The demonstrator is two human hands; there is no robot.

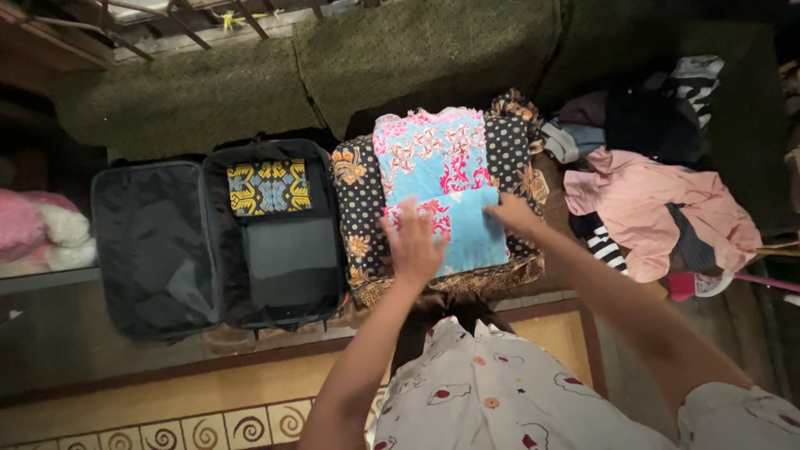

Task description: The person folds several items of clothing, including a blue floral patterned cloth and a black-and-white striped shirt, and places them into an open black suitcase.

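My left hand (412, 246), fingers spread, hovers over the folded blue-and-pink floral cloth (440, 179) at its 7 o'clock corner; my right hand (514, 212) presses flat on its 4 o'clock edge. Its long axis runs 12 to 6, atop the black dotted batik fabric (358, 208).

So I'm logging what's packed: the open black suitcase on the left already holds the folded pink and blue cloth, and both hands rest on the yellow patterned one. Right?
Swapped. In the head view the suitcase holds the folded yellow patterned cloth, while the left hand and right hand rest on the pink and blue cloth.
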